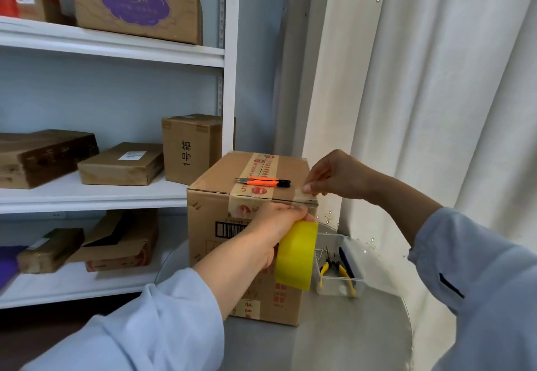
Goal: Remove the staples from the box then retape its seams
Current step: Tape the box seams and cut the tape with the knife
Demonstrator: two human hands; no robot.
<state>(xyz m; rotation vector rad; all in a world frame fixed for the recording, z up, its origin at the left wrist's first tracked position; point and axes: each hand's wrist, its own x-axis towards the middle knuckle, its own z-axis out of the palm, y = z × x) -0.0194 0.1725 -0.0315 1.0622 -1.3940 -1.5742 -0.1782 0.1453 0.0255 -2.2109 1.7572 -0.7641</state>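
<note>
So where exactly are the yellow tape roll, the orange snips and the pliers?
yellow tape roll point(295, 256): head view, on its outer yellow band.
orange snips point(263, 181): head view, on the orange handle, lying on the box top.
pliers point(343, 272): head view, on a yellow handle inside the clear tub.

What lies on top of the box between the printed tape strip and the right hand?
In the head view, orange snips lie on the box, reaching from the printed tape toward the right hand.
</note>
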